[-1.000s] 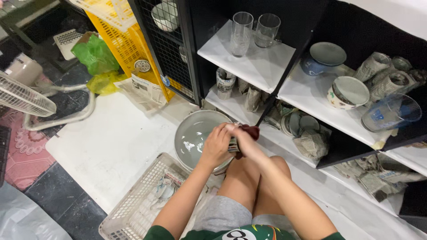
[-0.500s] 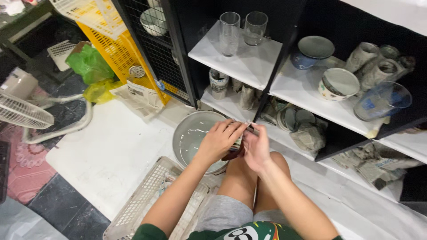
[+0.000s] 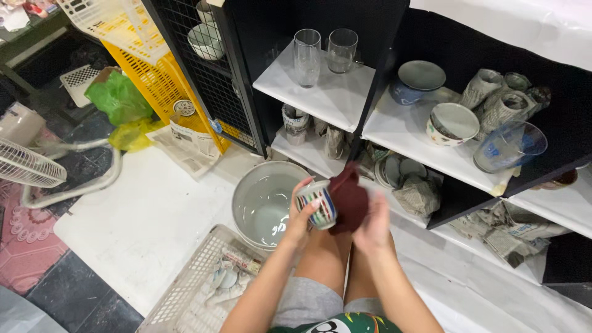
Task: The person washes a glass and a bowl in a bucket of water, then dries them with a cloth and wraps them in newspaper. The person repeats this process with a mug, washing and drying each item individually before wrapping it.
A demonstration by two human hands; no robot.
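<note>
Where the black shelf unit (image 3: 394, 37) fills the upper right of the view, its white shelf boards are seen to carry two clear glasses (image 3: 324, 52) on the upper left board, a blue bowl with a grey plate (image 3: 419, 80) and a patterned bowl (image 3: 453, 123) on the middle board, and a blue-tinted glass (image 3: 509, 145) lying tilted at that board's right edge. Newspaper-wrapped pieces (image 3: 499, 98) are stacked at the back of the same board, and more wrapped items (image 3: 419, 194) are held on the lowest shelf. A white sheet on the floor (image 3: 142, 216) is spread below, with a yellow crate (image 3: 166, 80) and a fan (image 3: 28, 163) beyond its left edge. A grey basin of water (image 3: 262, 203) is set on the sheet just in front of the lowest shelf, and a white plastic basket (image 3: 197, 283) lies at the sheet's near edge, touching the basin. Above the person's knees, just right of the basin, a small striped cup (image 3: 317, 206) is held in the left hand (image 3: 299, 219), whose grip is closed around the cup's side. A dark red cloth (image 3: 348, 197) is pressed against the cup by the right hand (image 3: 373, 225), its grip closed on the cloth.
</note>
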